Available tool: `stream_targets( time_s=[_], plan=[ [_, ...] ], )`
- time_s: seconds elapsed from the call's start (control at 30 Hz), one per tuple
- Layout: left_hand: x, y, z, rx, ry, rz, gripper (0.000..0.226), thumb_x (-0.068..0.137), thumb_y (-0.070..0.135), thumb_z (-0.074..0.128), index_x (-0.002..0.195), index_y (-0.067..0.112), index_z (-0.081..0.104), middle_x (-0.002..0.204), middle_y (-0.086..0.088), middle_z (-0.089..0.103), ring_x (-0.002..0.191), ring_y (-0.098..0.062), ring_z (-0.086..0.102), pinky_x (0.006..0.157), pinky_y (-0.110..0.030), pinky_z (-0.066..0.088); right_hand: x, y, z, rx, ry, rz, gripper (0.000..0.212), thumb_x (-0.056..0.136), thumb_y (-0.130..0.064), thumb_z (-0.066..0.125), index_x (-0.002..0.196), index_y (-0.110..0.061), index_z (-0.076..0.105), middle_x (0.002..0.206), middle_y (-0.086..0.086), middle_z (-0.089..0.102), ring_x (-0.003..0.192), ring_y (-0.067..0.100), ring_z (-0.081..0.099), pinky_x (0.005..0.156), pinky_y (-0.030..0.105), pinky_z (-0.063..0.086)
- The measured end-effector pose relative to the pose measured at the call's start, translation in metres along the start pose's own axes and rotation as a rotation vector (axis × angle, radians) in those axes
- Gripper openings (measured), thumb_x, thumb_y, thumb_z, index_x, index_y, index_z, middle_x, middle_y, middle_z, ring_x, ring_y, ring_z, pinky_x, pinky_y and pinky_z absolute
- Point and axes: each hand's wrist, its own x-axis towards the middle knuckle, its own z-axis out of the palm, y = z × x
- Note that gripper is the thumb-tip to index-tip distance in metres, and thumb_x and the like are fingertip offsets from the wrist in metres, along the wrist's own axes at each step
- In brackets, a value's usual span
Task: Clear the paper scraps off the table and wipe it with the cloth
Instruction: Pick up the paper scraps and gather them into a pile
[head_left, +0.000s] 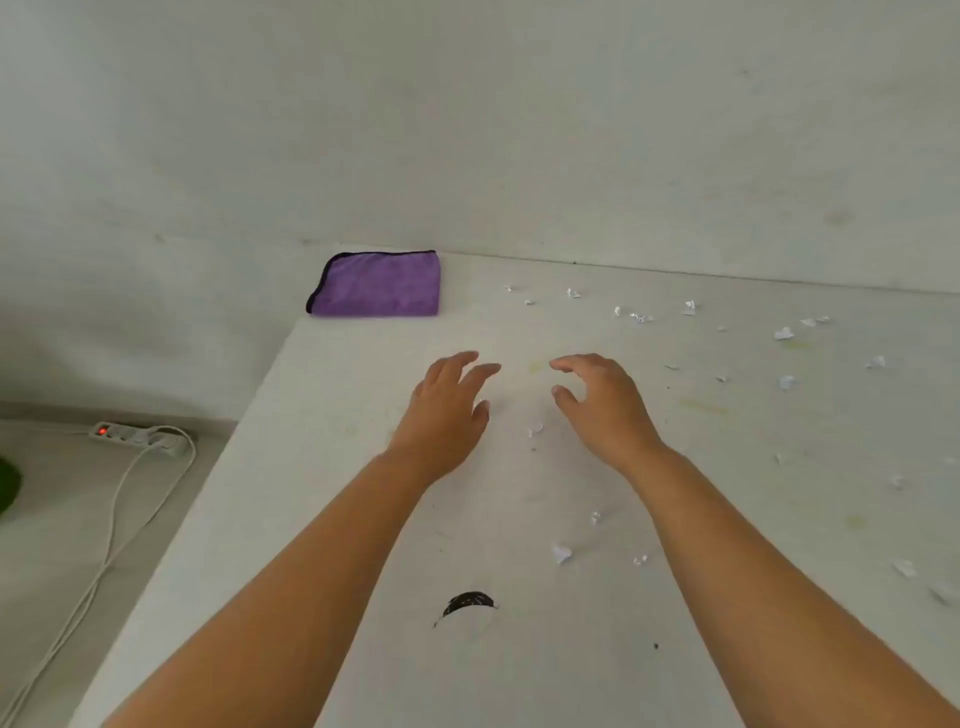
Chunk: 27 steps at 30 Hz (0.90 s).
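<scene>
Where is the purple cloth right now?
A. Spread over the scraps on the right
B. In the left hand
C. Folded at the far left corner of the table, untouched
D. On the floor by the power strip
C: the purple cloth lies folded at the far left corner of the table, while the left hand and right hand hover nearer, holding nothing.

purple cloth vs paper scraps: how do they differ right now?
The purple cloth is one large folded piece; the paper scraps are many tiny white bits. The purple cloth sits at the far left corner by the wall; the paper scraps are strewn over the table's middle and right. Neither is held: left hand and right hand hover empty.
</scene>
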Motion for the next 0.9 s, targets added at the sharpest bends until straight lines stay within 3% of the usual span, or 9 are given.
stream_targets(
  time_s=[0.1, 0.2, 0.3, 0.4, 0.57, 0.73, 0.9],
  plan=[
    [0.011, 0.002, 0.006, 0.108, -0.058, 0.071, 0.042, 0.098, 0.019, 0.043, 0.139, 0.027, 0.042, 0.148, 0.001, 0.035, 0.137, -0.021, 0.024, 0.110, -0.034, 0.025, -0.009, 0.006, -0.002, 0.029, 0.012, -0.029, 0.033, 0.092, -0.014, 0.054, 0.125, -0.016, 0.057, 0.127, 0.000, 0.057, 0.118, 0.017, 0.049, 0.095, 0.018, 0.032],
    [0.009, 0.003, 0.011, 0.092, -0.095, 0.112, 0.034, 0.097, 0.011, 0.044, 0.127, 0.020, 0.057, 0.135, -0.001, 0.051, 0.125, -0.020, 0.042, 0.103, -0.028, 0.033, -0.026, 0.010, -0.008, 0.042, 0.003, -0.045, 0.034, 0.093, -0.013, 0.054, 0.127, -0.017, 0.056, 0.131, -0.001, 0.054, 0.121, 0.015, 0.047, 0.093, 0.016, 0.029],
    [-0.001, 0.001, 0.014, 0.104, -0.084, 0.091, 0.030, 0.094, 0.002, 0.047, 0.114, 0.014, 0.066, 0.119, -0.005, 0.060, 0.111, -0.022, 0.054, 0.095, -0.026, 0.040, -0.049, 0.018, -0.019, 0.082, 0.003, -0.014, 0.036, 0.093, -0.013, 0.055, 0.129, -0.018, 0.055, 0.133, -0.001, 0.053, 0.121, 0.013, 0.047, 0.089, 0.013, 0.028],
    [-0.013, 0.004, 0.014, 0.109, -0.052, 0.035, 0.029, 0.090, -0.002, 0.049, 0.107, 0.011, 0.068, 0.107, -0.008, 0.063, 0.102, -0.024, 0.058, 0.086, -0.022, 0.039, -0.072, 0.027, -0.023, 0.134, 0.003, 0.023, 0.037, 0.092, -0.012, 0.056, 0.128, -0.019, 0.055, 0.130, -0.001, 0.055, 0.108, 0.010, 0.049, 0.088, 0.016, 0.031],
    [-0.054, 0.029, 0.008, -0.120, 0.089, -0.033, 0.019, 0.090, 0.006, 0.056, 0.097, 0.013, 0.072, 0.096, -0.002, 0.067, 0.092, -0.015, 0.060, 0.079, -0.017, 0.039, -0.106, 0.037, -0.021, 0.207, 0.029, 0.059, 0.034, 0.091, -0.010, 0.058, 0.123, -0.019, 0.060, 0.120, -0.001, 0.061, 0.099, 0.007, 0.052, 0.084, 0.016, 0.034],
    [-0.106, 0.061, 0.007, -0.362, 0.091, -0.078, 0.013, 0.083, 0.014, 0.068, 0.092, 0.023, 0.072, 0.080, 0.010, 0.067, 0.076, -0.001, 0.060, 0.070, -0.005, 0.042, -0.130, 0.044, -0.026, 0.321, 0.102, 0.095, 0.032, 0.088, -0.009, 0.060, 0.118, -0.020, 0.064, 0.112, -0.002, 0.066, 0.097, 0.008, 0.059, 0.083, 0.020, 0.042],
    [-0.139, 0.074, 0.014, -0.258, 0.051, -0.038, 0.018, 0.082, 0.022, 0.070, 0.100, 0.022, 0.071, 0.085, 0.008, 0.063, 0.075, -0.005, 0.057, 0.070, -0.016, 0.046, -0.145, 0.043, -0.022, 0.296, 0.099, 0.064, 0.032, 0.088, -0.008, 0.060, 0.118, -0.019, 0.064, 0.111, -0.001, 0.066, 0.097, 0.009, 0.058, 0.083, 0.016, 0.039]
  ],
)
